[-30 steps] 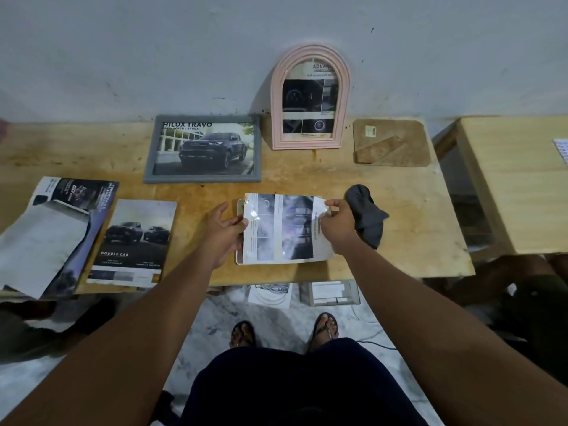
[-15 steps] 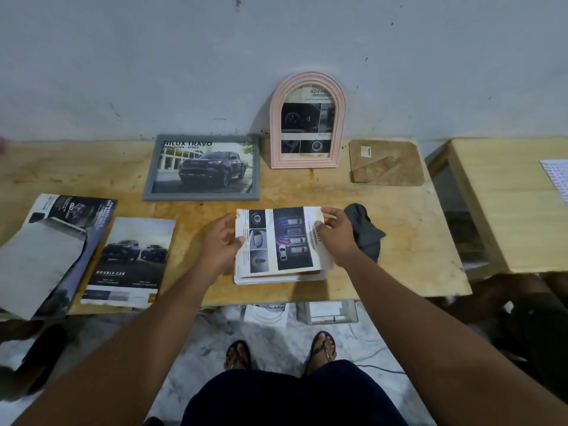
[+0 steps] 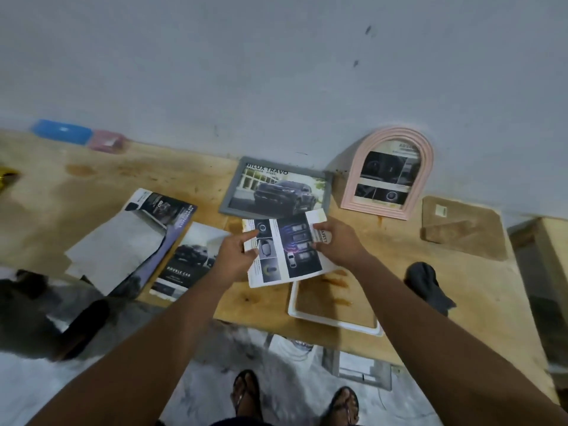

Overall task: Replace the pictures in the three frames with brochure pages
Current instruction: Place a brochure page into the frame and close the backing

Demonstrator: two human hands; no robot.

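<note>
Brochure page (image 3: 289, 250) hangs in the air between our two hands, a little above the wooden table (image 3: 92, 192). Our left hand (image 3: 235, 256) pinches its left edge, and our right hand (image 3: 338, 244) grips its right edge with curled fingers, so both hands are closed on the paper. The printed side looks up to us.

The relation that matters is between this page and the white frame (image 3: 338, 324). The frame lies flat on the table, from our hands toward our body and a little to the right. The near right corner of the page reaches just over the far edge of the frame. The long axis of the page goes from hand to hand, and the long side of the frame goes almost the same way, only a little turned. Our right hand is the nearer one to the frame.

We judge that the page must come back and to the right, with a small turn. The grey frame (image 3: 230, 195) and the pink arched frame (image 3: 352, 186) already show brochure pictures.
</note>
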